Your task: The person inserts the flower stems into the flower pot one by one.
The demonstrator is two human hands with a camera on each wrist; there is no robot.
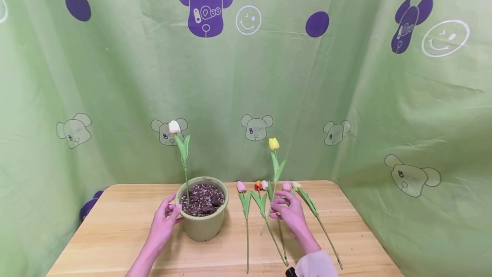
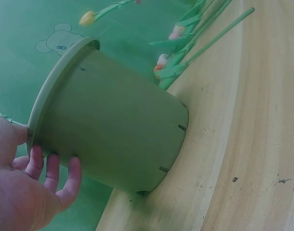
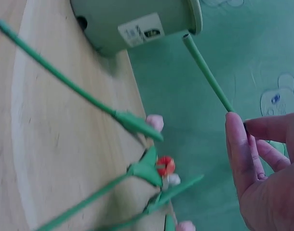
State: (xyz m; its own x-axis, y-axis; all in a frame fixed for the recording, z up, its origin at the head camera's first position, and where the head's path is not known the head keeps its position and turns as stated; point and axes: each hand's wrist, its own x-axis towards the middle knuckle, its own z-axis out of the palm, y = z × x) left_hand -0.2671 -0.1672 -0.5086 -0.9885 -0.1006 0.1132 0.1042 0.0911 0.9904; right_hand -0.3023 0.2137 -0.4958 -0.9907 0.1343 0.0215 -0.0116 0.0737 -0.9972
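My left hand (image 1: pixel 163 222) grips the near-left rim of a green flower pot (image 1: pixel 203 228), thumb at the rim and fingers against the outer wall. Dark speckled soil (image 1: pixel 203 205) fills the pot, and a pale pink tulip (image 1: pixel 174 127) stands upright in it at the left. To the right of the pot, my right hand (image 1: pixel 291 213) pinches a yellow tulip (image 1: pixel 273 143) by its stem, bloom up. In the right wrist view the cut lower end of that stem (image 3: pixel 205 70) points toward the pot, clear of the table.
Several artificial tulips lie on the wooden table (image 1: pixel 127 221) right of the pot: a pink one (image 1: pixel 241 187), a red-orange one (image 1: pixel 258 185) and a cream one (image 1: pixel 297 185) among them. Green printed curtains (image 1: pixel 292 80) enclose the back and sides.
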